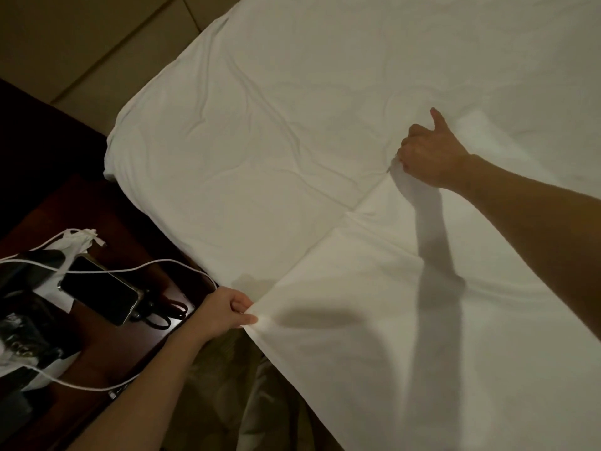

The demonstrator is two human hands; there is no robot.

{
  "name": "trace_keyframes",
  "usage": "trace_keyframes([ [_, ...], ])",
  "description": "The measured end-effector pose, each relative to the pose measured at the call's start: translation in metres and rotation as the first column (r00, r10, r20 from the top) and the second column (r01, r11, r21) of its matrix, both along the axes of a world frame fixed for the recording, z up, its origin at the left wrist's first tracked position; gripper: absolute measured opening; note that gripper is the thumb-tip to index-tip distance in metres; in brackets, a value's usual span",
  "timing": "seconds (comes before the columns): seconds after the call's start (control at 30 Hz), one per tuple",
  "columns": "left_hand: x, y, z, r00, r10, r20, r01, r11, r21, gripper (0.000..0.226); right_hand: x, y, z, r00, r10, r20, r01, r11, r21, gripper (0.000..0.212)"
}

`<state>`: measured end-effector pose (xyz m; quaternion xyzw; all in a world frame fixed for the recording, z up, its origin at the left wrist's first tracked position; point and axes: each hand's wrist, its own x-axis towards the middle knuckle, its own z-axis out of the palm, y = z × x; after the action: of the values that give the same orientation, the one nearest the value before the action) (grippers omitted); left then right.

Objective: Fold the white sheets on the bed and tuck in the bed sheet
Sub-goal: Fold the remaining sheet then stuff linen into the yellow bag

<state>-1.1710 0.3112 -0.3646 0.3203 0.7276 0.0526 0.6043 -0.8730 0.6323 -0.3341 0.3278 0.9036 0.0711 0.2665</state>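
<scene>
Left of the bed (260,141) stands a dark nightstand (107,346) carrying a phone (100,289), scissors (162,315) and a white cable (136,268); at the bed's near edge the left hand (224,312) is closed, pinching one corner of the top sheet (406,304); farther onto the bed, the right hand (429,154) is closed around the sheet's other corner, thumb raised; the sheet lies across the bed's near right part, over the bed sheet (276,102).
</scene>
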Motion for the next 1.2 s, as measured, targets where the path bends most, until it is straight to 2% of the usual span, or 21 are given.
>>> trace_keyframes([
  [0.07,0.0,-0.002,0.002,1.0,-0.004,-0.012,0.004,1.0,-0.003,0.008,0.007,0.009,0.004,0.99,0.113,-0.089,-0.111,0.993,0.031,0.014],
  [0.13,-0.001,-0.004,0.003,0.999,-0.02,-0.032,0.02,1.0,-0.011,0.008,0.009,0.015,0.006,0.985,0.122,-0.123,-0.12,0.992,0.028,0.015],
  [0.2,0.0,-0.002,0.006,0.994,-0.072,-0.078,0.071,0.997,-0.017,0.009,0.008,0.014,0.004,0.996,0.044,-0.081,-0.046,0.999,-0.026,0.015],
  [0.27,0.004,0.005,0.009,0.982,-0.142,-0.128,0.138,0.99,-0.041,0.015,0.011,0.013,-0.001,0.984,-0.137,-0.11,0.128,0.988,-0.087,0.024],
  [0.33,0.012,0.018,0.012,0.967,-0.203,-0.157,0.198,0.979,-0.046,0.024,0.025,0.015,0.001,0.901,-0.372,-0.223,0.343,0.926,-0.156,0.032],
  [0.4,0.028,0.036,0.014,0.942,-0.258,-0.213,0.265,0.964,0.006,0.026,0.047,0.024,0.002,0.845,-0.488,-0.218,0.458,0.872,-0.174,0.036],
  [0.47,0.052,0.055,0.017,0.943,-0.224,-0.246,0.26,0.958,0.124,0.019,0.064,0.035,0.003,0.839,-0.513,-0.184,0.496,0.858,-0.134,0.037],
  [0.53,0.079,0.071,0.017,0.964,-0.154,-0.217,0.205,0.95,0.237,0.007,0.074,0.047,-0.001,0.811,-0.536,-0.234,0.537,0.841,-0.067,0.032],
  [0.6,0.097,0.08,0.015,0.961,-0.155,-0.229,0.219,0.933,0.287,0.01,0.077,0.057,-0.004,0.721,-0.613,-0.325,0.626,0.776,-0.075,0.028],
  [0.67,0.103,0.085,0.012,0.952,-0.162,-0.26,0.236,0.929,0.285,0.016,0.077,0.063,-0.006,0.63,-0.677,-0.38,0.692,0.712,-0.122,0.03],
  [0.77,0.097,0.09,0.011,0.963,-0.134,-0.234,0.197,0.943,0.27,0.009,0.076,0.066,-0.003,0.582,-0.687,-0.435,0.703,0.694,-0.155,0.028],
  [0.83,0.091,0.091,0.013,0.98,-0.067,-0.189,0.113,0.964,0.242,0.004,0.076,0.068,0.0,0.543,-0.697,-0.469,0.713,0.677,-0.181,0.024],
  [0.9,0.084,0.089,0.014,0.984,-0.01,-0.177,0.046,0.978,0.205,0.014,0.076,0.07,-0.002,0.578,-0.683,-0.446,0.705,0.693,-0.148,0.023],
  [1.0,0.075,0.081,0.016,0.982,-0.019,-0.187,0.053,0.982,0.18,0.052,0.074,0.074,-0.004,0.71,-0.59,-0.385,0.62,0.782,-0.055,0.023],
  [1.1,0.072,0.075,0.018,0.988,-0.008,-0.156,0.04,0.978,0.204,0.055,0.076,0.086,-0.001,0.867,-0.4,-0.297,0.432,0.901,0.049,0.025],
  [1.2,0.071,0.072,0.016,0.994,0.044,-0.102,-0.02,0.975,0.22,0.054,0.083,0.099,0.004,0.915,-0.332,-0.227,0.358,0.93,0.082,0.027],
])
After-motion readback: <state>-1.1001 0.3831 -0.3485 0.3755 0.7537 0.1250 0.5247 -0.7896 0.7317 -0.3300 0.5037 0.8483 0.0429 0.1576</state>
